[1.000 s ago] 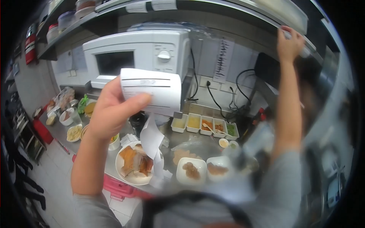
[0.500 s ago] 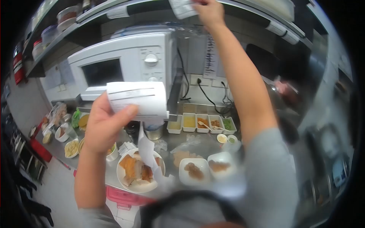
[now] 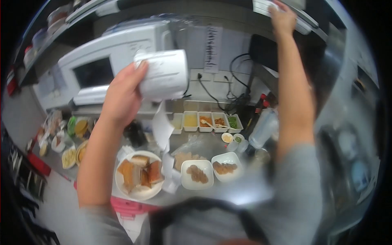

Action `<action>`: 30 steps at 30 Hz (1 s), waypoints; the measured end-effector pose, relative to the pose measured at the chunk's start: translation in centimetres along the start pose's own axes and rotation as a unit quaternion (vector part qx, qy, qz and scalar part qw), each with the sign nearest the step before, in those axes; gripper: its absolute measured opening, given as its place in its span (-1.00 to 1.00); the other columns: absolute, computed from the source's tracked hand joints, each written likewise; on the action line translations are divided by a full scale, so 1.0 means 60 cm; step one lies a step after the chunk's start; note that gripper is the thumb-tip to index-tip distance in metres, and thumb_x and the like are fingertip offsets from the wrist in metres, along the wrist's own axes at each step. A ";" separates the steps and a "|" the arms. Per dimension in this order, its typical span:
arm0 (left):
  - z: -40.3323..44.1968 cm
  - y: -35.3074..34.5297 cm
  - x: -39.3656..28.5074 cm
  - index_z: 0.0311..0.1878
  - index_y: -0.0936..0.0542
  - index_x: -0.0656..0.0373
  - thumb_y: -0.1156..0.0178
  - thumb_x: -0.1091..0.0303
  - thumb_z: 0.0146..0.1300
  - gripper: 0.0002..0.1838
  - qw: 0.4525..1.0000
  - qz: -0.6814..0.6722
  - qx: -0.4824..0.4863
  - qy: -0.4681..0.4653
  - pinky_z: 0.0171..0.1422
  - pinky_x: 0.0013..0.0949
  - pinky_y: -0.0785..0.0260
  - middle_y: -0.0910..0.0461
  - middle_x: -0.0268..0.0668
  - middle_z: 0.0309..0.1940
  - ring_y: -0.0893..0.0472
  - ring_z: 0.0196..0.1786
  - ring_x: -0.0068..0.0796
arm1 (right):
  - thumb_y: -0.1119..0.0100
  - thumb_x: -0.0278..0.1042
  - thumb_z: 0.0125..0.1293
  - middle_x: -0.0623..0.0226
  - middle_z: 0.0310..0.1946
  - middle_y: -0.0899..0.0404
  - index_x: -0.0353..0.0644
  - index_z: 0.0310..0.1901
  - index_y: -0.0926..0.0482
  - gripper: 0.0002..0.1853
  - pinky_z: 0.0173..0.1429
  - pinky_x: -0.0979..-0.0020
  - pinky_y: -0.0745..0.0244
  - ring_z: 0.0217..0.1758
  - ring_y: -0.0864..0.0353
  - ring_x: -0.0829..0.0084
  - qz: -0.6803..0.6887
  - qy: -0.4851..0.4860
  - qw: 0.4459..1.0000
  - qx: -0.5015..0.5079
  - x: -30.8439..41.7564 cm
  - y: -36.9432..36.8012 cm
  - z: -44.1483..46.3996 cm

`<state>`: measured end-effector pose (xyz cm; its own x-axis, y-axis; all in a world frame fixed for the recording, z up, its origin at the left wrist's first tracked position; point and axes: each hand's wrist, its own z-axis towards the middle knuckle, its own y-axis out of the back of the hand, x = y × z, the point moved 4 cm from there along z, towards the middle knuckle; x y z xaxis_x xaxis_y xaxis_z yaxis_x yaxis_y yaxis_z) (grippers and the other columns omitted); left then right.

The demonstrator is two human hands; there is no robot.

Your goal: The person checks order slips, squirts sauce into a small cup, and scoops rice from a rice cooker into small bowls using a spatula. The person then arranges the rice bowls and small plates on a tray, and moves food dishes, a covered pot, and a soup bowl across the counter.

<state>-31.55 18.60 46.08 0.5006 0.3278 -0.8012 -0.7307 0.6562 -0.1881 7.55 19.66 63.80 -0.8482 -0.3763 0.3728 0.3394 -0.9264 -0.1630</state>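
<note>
My left hand [image 3: 122, 96] is closed around a curled length of printed receipt paper [image 3: 167, 75], raised in front of the microwave [image 3: 122, 51]. A long paper tail [image 3: 162, 126] dangles from it to the counter beside the plate. High at the upper right, my right hand [image 3: 283, 20] pinches a small printed slip [image 3: 263, 7] against or close to the edge of the overhead shelf; contact is unclear. Below are a round white plate [image 3: 119, 183] of browned food chunks and two white bowls [image 3: 184, 181] [image 3: 240, 173] with brownish pieces.
Several small white containers [image 3: 191, 121] of toppings line the wall. Two sauce cups [image 3: 227, 138] [image 3: 239, 139] sit before them, with bottles [image 3: 263, 126] to the right. Food bowls [image 3: 68, 158] stand at left. Cords [image 3: 212, 96] hang from wall sockets. A pink box [image 3: 130, 206] lies below the counter edge.
My right hand has moved right along the shelf with the slip. My left hand has risen with the receipt paper, and the view has shifted, bringing the bottles into sight.
</note>
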 end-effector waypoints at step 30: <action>0.066 0.023 -0.008 0.09 -0.33 0.45 0.15 0.29 0.41 -0.62 0.983 -0.135 -0.078 -0.097 0.29 -0.24 -0.24 -0.44 -0.07 0.05 -0.45 0.13 -0.26 | -0.26 -0.57 0.04 0.30 -0.37 -0.61 -0.06 -0.02 -0.51 -0.58 -0.15 0.53 -0.47 -0.30 -0.58 0.55 0.174 -0.009 0.884 0.433 0.125 -0.058 -0.337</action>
<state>-30.93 22.03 48.46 0.7546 0.2897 -0.5887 -0.6135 0.6296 -0.4766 -8.23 20.28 48.71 -0.6265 -0.6336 0.4540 0.7699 -0.4121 0.4873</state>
